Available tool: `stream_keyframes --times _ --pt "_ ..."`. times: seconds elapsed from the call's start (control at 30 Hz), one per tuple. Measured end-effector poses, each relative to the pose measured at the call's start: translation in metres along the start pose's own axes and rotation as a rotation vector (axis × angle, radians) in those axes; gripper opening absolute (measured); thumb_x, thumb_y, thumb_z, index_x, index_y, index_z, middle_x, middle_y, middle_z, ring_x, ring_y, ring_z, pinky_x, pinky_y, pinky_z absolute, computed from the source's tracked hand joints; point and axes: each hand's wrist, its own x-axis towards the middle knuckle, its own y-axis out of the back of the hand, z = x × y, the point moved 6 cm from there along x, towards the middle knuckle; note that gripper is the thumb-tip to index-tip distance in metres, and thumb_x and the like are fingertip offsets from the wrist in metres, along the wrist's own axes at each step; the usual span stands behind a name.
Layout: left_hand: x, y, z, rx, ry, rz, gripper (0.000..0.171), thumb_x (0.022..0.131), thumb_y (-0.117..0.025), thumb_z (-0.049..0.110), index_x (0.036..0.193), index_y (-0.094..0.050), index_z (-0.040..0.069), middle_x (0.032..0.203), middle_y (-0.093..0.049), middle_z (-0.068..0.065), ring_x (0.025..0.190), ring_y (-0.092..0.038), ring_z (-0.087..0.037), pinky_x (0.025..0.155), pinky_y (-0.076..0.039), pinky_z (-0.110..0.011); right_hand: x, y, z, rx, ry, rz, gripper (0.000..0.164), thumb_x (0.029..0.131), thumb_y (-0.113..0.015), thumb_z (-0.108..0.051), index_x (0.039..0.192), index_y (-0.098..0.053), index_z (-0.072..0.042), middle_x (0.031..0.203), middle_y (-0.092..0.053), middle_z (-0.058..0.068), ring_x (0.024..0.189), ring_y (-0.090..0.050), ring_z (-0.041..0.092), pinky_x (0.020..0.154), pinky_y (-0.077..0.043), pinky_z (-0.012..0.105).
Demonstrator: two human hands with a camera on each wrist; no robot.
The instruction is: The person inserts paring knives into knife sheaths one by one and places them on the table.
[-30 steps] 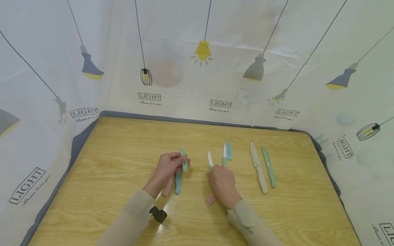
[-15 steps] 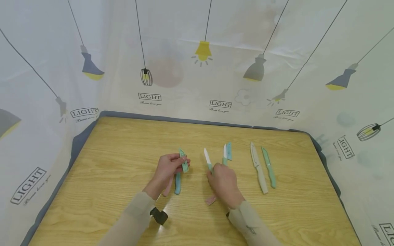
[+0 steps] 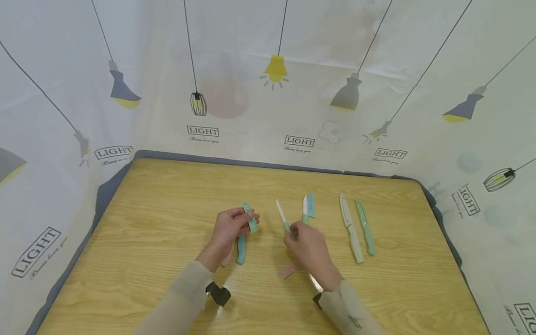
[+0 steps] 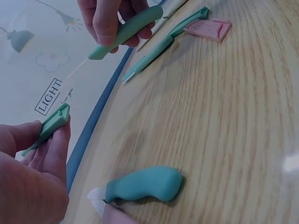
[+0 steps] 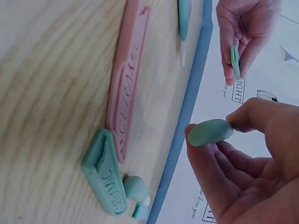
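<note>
My left hand [image 3: 227, 229] pinches a light green blade sheath [image 4: 57, 120] between thumb and fingers, lifted off the table. In my right hand [image 3: 311, 247] is a green-handled knife [image 4: 128, 31] with a slim white blade, held by the handle and pointing away from me toward the left. Blade and sheath are apart. Below the left hand lie a blue-handled knife [image 3: 241, 250] and a pink-handled knife [image 3: 228, 257], their blades largely hidden in the head view. A pink sheath [image 5: 126, 84] and a green sheath [image 5: 105, 175] lie under the right hand.
Beyond the right hand, another green-handled knife [image 3: 305, 209] lies beside a blue sheath [image 3: 311, 205]. Farther right rest a cream knife [image 3: 351, 230] and a green knife [image 3: 366, 228]. Printed curtains [image 3: 251, 111] enclose the wooden table [image 3: 176, 186].
My right hand has lifted the green-handled knife and shifted slightly right, while the blade tip has swung left and away. The left hand with its sheath stays nearly still.
</note>
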Motion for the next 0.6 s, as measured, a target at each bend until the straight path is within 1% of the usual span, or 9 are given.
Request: stream_keyframes --times 0.07,0.17,0.27,0.43,0.53,0.6 --pt "0.0 0.0 0.0 -0.001 -0.003 0.002 0.041 0.094 -0.062 0.017 0.125 -0.057 -0.011 0.108 -0.07 -0.016 0.1 -0.067 -0.022 0.081 -0.057 -0.03 -0.002 0.0 0.001 0.033 0.009 0.0 0.024 0.088 -0.063 -0.021 0.099 -0.067 0.0 0.083 -0.07 0.003 0.068 -0.065 0.013 0.06 -0.055 0.025" --pt "-0.001 -0.001 0.002 0.0 -0.003 0.006 0.042 0.095 -0.062 0.017 0.125 -0.057 -0.01 0.109 -0.07 -0.016 0.1 -0.067 -0.023 0.081 -0.057 -0.03 -0.005 0.0 0.003 0.088 0.004 -0.012 0.023 0.087 -0.061 -0.019 0.099 -0.067 0.0 0.084 -0.07 0.003 0.069 -0.066 0.013 0.058 -0.055 0.024" --pt "-0.001 -0.002 0.003 -0.006 0.008 0.009 0.043 0.095 -0.061 0.018 0.127 -0.056 -0.01 0.11 -0.07 -0.015 0.101 -0.067 -0.022 0.082 -0.056 -0.03 -0.007 -0.001 0.006 0.137 -0.024 -0.038 0.024 0.085 -0.059 -0.018 0.101 -0.067 0.0 0.085 -0.07 0.003 0.071 -0.067 0.012 0.059 -0.056 0.024" --pt "-0.001 -0.004 0.004 -0.017 0.011 0.006 0.043 0.095 -0.061 0.018 0.127 -0.056 -0.01 0.11 -0.07 -0.014 0.101 -0.067 -0.022 0.082 -0.056 -0.029 -0.011 -0.003 0.009 0.216 -0.073 -0.089 0.028 0.085 -0.057 -0.017 0.104 -0.066 0.0 0.089 -0.07 0.003 0.077 -0.068 0.015 0.065 -0.058 0.028" --pt "0.0 -0.005 0.004 -0.014 0.001 0.007 0.043 0.095 -0.061 0.018 0.127 -0.056 -0.01 0.11 -0.069 -0.015 0.101 -0.067 -0.023 0.082 -0.056 -0.03 -0.014 -0.003 0.01 0.259 -0.08 -0.109 0.03 0.085 -0.058 -0.017 0.108 -0.066 0.0 0.089 -0.07 0.002 0.079 -0.069 0.015 0.064 -0.058 0.027" --pt "0.001 -0.006 0.004 -0.019 0.002 0.011 0.043 0.095 -0.062 0.017 0.127 -0.056 -0.011 0.11 -0.069 -0.016 0.101 -0.067 -0.023 0.082 -0.056 -0.03 -0.016 -0.003 0.01 0.298 -0.075 -0.129 0.029 0.086 -0.057 -0.017 0.109 -0.065 -0.001 0.09 -0.07 0.001 0.077 -0.068 0.012 0.062 -0.057 0.024"
